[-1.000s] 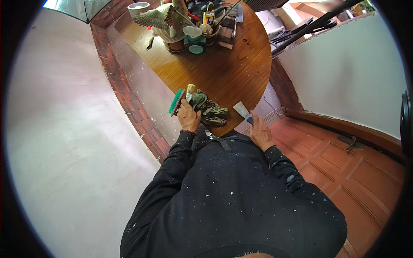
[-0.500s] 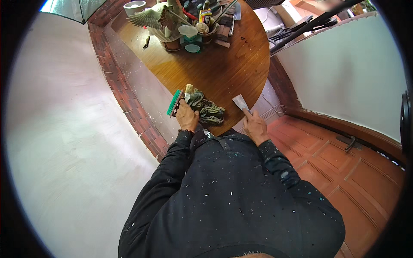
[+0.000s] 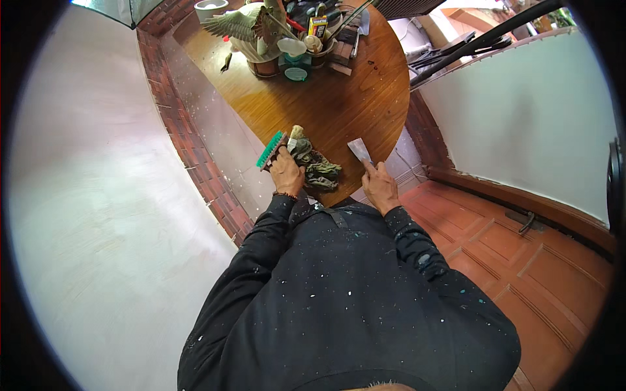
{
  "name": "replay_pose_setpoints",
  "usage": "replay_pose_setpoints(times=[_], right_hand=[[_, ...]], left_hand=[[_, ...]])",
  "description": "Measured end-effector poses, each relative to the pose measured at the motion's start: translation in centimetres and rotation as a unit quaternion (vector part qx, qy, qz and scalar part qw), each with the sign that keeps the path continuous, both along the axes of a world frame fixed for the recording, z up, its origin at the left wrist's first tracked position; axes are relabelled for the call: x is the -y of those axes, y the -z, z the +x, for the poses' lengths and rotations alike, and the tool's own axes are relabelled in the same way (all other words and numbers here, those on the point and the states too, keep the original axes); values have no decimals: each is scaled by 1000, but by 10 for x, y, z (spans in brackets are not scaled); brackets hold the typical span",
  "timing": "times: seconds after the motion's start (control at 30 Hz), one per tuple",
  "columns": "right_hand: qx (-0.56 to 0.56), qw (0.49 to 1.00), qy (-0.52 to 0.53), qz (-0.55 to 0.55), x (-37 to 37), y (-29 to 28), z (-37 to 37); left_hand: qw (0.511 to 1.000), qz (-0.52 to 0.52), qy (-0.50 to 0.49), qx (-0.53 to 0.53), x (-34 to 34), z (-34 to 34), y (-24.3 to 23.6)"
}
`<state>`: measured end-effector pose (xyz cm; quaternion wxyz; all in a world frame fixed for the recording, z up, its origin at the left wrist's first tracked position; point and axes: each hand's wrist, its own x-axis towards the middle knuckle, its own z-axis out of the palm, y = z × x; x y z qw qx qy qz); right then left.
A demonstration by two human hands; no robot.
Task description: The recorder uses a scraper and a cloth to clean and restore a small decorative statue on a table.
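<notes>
My left hand [image 3: 287, 174] is closed round a scrub brush [image 3: 270, 150] with green bristles, which face away to the left over the table's edge. Against that hand's right side lies a crumpled, dark green stained rag [image 3: 321, 171] on the wooden table [image 3: 326, 107]. A pale, rounded end of something [image 3: 296, 132] pokes out at the rag's far end; its kind I cannot make out. In my right hand [image 3: 380, 187] is a putty knife [image 3: 359, 150], its flat whitish blade angled up and left above the table's near right part. The knife's handle is mostly hidden by my fingers.
Toward the table's far end stand a bird figure [image 3: 251, 26], pots, a green-lidded container [image 3: 295, 67], a yellow box [image 3: 317, 27] and wooden blocks [image 3: 340, 60]. A white wall [image 3: 91, 195] rises at left. An orange-brown panelled door [image 3: 482, 247] is at right.
My right hand and the putty knife have shifted slightly left and away from me. My left hand with the brush has moved a little to the right. Both grips stay the same.
</notes>
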<state>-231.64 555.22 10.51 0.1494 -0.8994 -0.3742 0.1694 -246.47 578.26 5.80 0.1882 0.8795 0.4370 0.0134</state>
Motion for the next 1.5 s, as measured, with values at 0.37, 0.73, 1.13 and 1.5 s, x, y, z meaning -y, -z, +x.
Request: replay_pose_setpoints(times=[0.37,0.73,1.13,1.5], right_hand=[[15,1000,3,-13,-7,-2,1],[-2,999,21,-24,-11,4,5],[3,1000,19,-15,-34,-7,24],[47,998,-10,-29,-52,-57,99]], left_hand=[[1000,5,1,12,0,0,1],[1000,-15,-4,4,-2,4,2],[1000,-11,-2,17,-4,3,2],[1000,-15,-2,8,-5,0,4]])
